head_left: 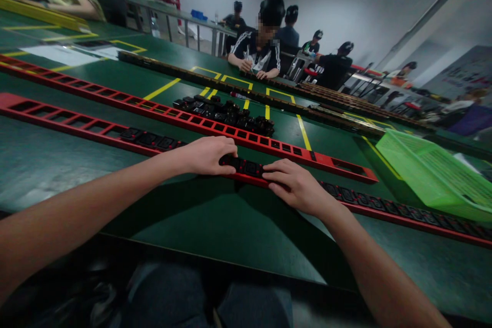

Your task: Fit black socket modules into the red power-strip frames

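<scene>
A long red rail (9, 103) with a row of square openings runs across the table in front of me. Black square modules (251, 168) fill many of its openings, in the middle and to the right. My left hand (211, 155) is closed over the rail, with thumb and forefinger pinching a black module. Just to the right, my right hand (292, 182) grips the rail, fingertips at the end of a module and thumb on the near edge. My fingers partly cover the modules under them. Several openings toward the left hold no module.
Behind lies a second red rail (357, 170); beyond it is a heap of black parts (226, 113). A green basket (434, 174) stands at right. Dark long strips (172, 69) cross the green table (200, 215). A person (265, 46) sits opposite; others work farther back.
</scene>
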Demonstrator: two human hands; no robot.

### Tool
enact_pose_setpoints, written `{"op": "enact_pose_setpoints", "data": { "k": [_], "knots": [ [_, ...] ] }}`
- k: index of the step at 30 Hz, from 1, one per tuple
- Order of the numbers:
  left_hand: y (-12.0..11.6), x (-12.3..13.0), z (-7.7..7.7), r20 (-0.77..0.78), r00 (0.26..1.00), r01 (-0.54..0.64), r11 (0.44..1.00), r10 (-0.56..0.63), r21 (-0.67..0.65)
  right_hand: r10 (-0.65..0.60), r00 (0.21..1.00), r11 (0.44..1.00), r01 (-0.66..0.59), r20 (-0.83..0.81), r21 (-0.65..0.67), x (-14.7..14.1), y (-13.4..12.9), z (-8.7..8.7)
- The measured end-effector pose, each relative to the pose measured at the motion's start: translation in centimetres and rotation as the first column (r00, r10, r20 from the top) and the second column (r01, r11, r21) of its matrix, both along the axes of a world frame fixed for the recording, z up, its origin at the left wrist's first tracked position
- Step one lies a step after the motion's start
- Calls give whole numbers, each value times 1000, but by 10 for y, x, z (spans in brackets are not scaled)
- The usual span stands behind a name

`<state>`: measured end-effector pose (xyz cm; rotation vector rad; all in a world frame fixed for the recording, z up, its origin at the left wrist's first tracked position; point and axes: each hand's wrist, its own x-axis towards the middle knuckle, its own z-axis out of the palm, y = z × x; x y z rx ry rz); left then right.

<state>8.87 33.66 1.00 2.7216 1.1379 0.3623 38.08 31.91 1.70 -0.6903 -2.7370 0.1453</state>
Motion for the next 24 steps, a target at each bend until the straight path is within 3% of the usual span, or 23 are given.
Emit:
{"op": "enact_pose_setpoints", "data": {
  "k": [8,14,24],
  "knots": [
    [-6,9,-3,-59,998,5,989,4,150,-59,998,996,59,5,-67,3,5,-7],
    [-6,8,-7,-86,996,22,982,-6,187,-205,965,966,226,165,-122,7,6,-2],
    [-11,11,-5,-70,998,7,981,7,195,-257,941,955,282,219,-90,27,10,8]
  ]
}}
